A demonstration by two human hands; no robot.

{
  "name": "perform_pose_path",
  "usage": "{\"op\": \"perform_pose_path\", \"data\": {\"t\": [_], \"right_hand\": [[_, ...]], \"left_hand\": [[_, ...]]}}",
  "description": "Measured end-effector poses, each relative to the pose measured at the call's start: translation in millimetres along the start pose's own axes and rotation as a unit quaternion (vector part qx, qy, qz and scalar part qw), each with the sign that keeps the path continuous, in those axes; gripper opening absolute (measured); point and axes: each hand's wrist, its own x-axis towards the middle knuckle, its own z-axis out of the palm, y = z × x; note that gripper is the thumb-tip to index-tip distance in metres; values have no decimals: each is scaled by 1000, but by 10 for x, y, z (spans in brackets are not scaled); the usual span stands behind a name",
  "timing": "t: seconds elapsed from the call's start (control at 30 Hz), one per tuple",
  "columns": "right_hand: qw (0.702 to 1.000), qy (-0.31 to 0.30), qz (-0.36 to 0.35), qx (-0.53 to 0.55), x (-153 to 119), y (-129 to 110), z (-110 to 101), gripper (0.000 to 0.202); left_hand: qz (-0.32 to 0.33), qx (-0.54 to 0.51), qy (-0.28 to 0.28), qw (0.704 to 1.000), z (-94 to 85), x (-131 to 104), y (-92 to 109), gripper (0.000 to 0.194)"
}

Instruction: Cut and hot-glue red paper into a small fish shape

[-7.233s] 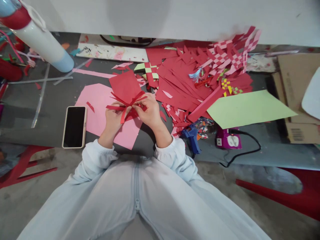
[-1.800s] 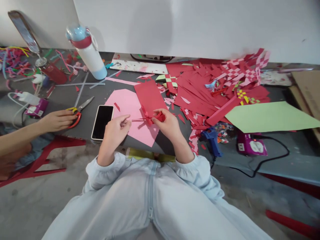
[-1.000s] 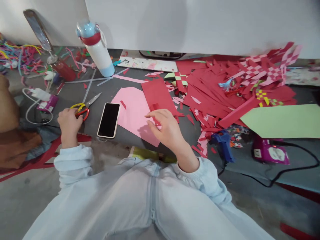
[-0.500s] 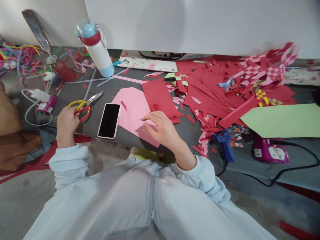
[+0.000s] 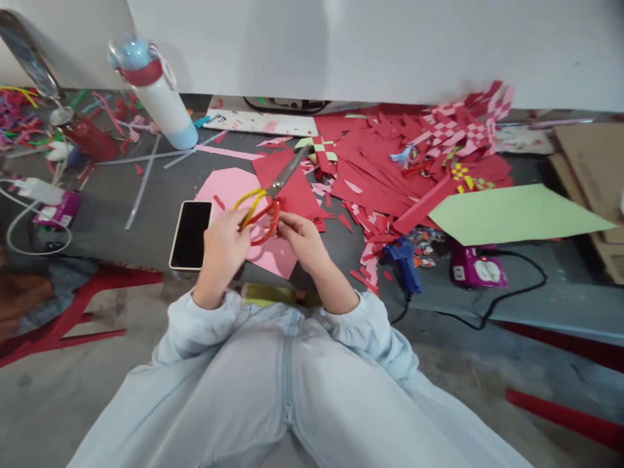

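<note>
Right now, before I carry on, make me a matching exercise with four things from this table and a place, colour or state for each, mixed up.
1. scissors
2. phone
3. bottle
4. glue gun

A. mostly white, banded in red
B. blue, right of the right hand
C. held in the left hand
D. lying face up, dark

Pairs: 1-C, 2-D, 3-A, 4-B

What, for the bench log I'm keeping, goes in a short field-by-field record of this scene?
Left hand: holding scissors at the handle end, blades pointing forward
Right hand: close to the scissors; contact unclear
Below scissors: red sheet, pink sheet
Left side: phone, bottle
Right side: blue glue gun, green sheet
</note>
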Motion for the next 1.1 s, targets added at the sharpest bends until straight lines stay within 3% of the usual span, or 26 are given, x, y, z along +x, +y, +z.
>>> {"op": "perform_pose_path", "data": {"t": [0.07, 0.17, 0.33, 0.4, 0.47, 0.53, 0.6, 0.73, 0.87, 1.1], "right_hand": [[999, 34, 10, 38, -35, -15, -75, 38], [995, 66, 32, 73, -115, -69, -209, 48], [991, 106, 40, 72, -207, -181, -412, 46], [990, 114, 37, 76, -243, -228, -489, 42], [989, 120, 44, 72, -300, -272, -576, 41], [988, 127, 64, 58, -378, -308, -673, 42], [987, 127, 77, 59, -466, -331, -764, 43], [982, 146, 100, 64, -616, -346, -879, 42], [978, 147, 117, 88, -729, -381, -904, 47], [975, 111, 159, 112, -950, -406, -928, 49]], "left_hand": [[-19, -30, -55, 998, 142, -57, 220, 34], [-24, -62, -75, 995, 253, -112, 459, 35], [44, -94, -110, 989, 332, -160, 668, 30], [89, -124, -102, 983, 334, -169, 668, 26], [117, -154, -42, 980, 311, -161, 609, 29], [119, -159, 35, 979, 284, -128, 502, 32], [101, -109, 61, 987, 286, -78, 385, 32], [48, 50, -8, 998, 432, 9, 284, 31], [47, 151, -77, 984, 628, 33, 395, 38], [67, 171, -72, 980, 762, 39, 495, 37]]}}
